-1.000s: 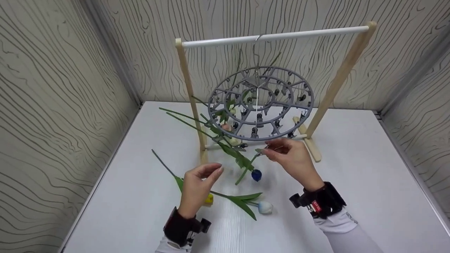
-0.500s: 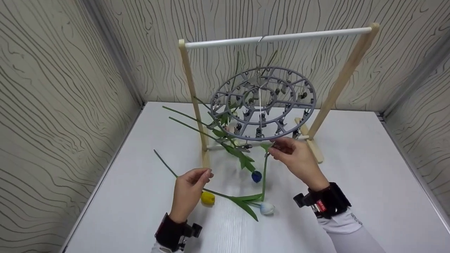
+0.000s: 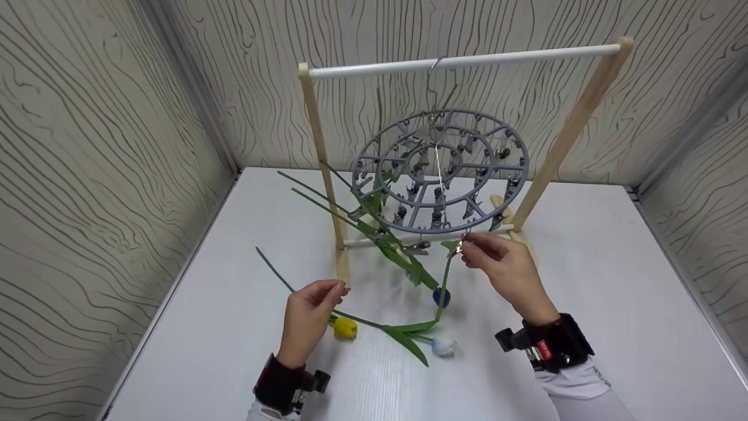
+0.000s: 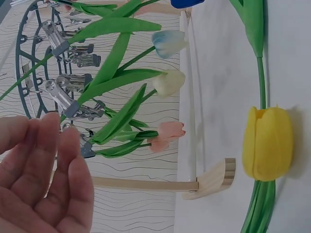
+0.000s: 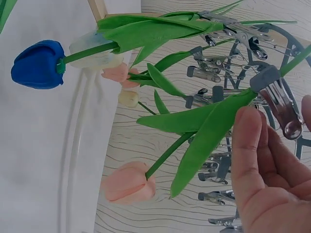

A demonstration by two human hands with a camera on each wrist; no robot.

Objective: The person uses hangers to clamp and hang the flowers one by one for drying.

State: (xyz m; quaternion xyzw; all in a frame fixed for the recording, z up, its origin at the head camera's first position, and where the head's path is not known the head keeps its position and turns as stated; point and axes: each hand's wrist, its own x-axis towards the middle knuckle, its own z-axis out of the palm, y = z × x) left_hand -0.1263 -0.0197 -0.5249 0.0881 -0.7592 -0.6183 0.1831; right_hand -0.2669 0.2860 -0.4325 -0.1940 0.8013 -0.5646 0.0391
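By the front rim of a round grey clip hanger (image 3: 432, 232), my right hand (image 3: 509, 270) has its fingertips at a metal clip (image 5: 279, 102). In the right wrist view its thumb and a finger stand apart on either side of the clip. The clip holds the stem of a pink tulip (image 5: 129, 183), whose bloom hangs down; I cannot make out that bloom in the head view. My left hand (image 3: 310, 318), fingers loosely curled and holding nothing, hovers above a yellow tulip (image 3: 345, 328) lying on the table. A blue tulip (image 3: 441, 297) hangs from another clip.
The hanger hooks over the white bar (image 3: 374, 69) of a wooden rack. A white-blue tulip (image 3: 444, 346) lies on the table (image 3: 204, 351). More clipped tulips, such as a cream one (image 4: 170, 83), hang at the left; several stems jut outward past the rack's left post (image 3: 316, 128).
The tulip stem at my right hand has swung from slanting to nearly upright. My right hand, the hanger and the blue tulip have shifted right; my left hand has moved slightly left.
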